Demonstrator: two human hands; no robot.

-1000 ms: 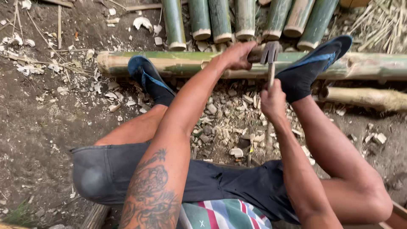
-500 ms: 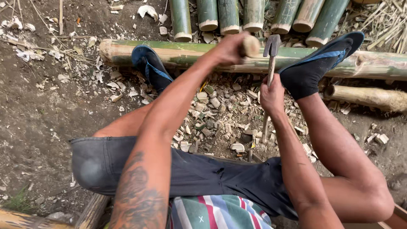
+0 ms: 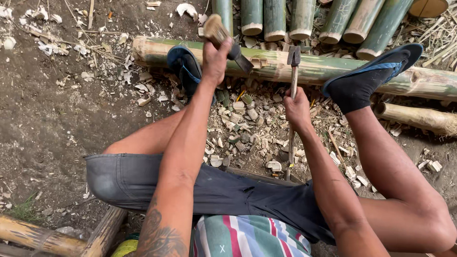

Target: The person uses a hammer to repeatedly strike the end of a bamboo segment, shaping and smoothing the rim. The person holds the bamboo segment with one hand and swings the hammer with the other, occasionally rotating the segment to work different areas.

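Head view: left hand (image 3: 216,59) fingers wrap a raised mallet (image 3: 227,40); right hand (image 3: 297,108) fingers grip an upright chisel (image 3: 293,71) against the bamboo pole (image 3: 333,71).

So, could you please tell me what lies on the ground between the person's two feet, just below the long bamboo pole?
In the head view, a heap of pale bamboo chips covers the dirt between the left foot and right foot.

Bare brown dirt ground (image 3: 52,119) fills the left of the frame; cut green bamboo poles (image 3: 304,19) line the top edge.
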